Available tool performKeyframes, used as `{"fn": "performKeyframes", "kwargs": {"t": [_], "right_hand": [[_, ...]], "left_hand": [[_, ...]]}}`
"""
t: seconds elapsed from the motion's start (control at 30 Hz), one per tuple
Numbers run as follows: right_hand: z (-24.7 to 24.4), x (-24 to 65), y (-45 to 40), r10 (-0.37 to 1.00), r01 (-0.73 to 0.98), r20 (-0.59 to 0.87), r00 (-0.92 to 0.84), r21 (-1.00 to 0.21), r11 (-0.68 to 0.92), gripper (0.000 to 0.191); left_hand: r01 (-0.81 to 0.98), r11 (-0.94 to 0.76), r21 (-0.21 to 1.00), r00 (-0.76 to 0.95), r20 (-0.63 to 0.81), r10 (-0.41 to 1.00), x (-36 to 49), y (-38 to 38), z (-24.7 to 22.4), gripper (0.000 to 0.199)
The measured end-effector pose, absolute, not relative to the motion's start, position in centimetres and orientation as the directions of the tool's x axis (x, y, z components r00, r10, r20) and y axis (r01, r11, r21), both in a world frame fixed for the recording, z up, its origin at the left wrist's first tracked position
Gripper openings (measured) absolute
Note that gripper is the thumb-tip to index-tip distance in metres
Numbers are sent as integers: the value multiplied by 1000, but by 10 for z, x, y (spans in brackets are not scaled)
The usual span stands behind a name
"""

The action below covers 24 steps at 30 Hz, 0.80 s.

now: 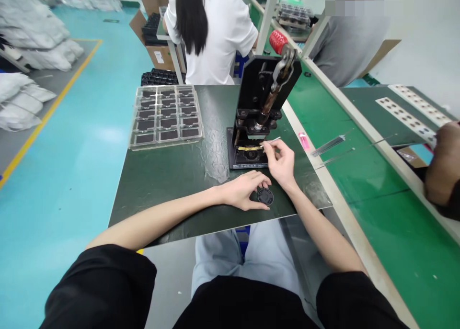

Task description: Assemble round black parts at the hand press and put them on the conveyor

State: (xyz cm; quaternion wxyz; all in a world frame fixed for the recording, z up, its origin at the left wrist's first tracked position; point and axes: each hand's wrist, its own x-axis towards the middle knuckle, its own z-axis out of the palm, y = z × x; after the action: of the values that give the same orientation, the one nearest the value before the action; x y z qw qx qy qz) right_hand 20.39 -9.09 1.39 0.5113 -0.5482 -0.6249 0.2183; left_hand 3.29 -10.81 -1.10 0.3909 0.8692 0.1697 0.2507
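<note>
My left hand [246,190] rests low over the bench, its thumb and fingers curled around a small round black disc [265,196]. My right hand [282,164] is closed in a pinch on a thin pale stick [275,140], part of which the fingers hide. That hand is at the right side of the black hand press [268,92], by the press bed. A narrow yellow strip [247,148] lies across the bed, under the press head. The press has a lever with a red grip [278,41], raised at the top.
A clear compartment tray [167,116] of dark flat pieces sits at the bench's left. To the right runs a green conveyor [345,147] with a pink item [304,141] at its edge. One person in white [223,37] sits ahead; others are at the right.
</note>
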Motion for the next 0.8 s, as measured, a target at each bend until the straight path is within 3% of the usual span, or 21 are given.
{"fn": "performKeyframes", "kwargs": {"t": [0.23, 0.57, 0.8], "right_hand": [[0, 231, -174, 984, 384, 165, 68, -914, 127, 41], [7, 229, -183, 975, 555, 221, -18, -809, 194, 41], [6, 230, -187, 969, 569, 244, -33, -793, 219, 38]], "left_hand": [[80, -494, 866, 756, 270, 596, 37, -111, -16, 66], [127, -376, 918, 724, 173, 668, 38, -112, -14, 78], [130, -380, 916, 727, 173, 665, 37, -112, -12, 76]]}}
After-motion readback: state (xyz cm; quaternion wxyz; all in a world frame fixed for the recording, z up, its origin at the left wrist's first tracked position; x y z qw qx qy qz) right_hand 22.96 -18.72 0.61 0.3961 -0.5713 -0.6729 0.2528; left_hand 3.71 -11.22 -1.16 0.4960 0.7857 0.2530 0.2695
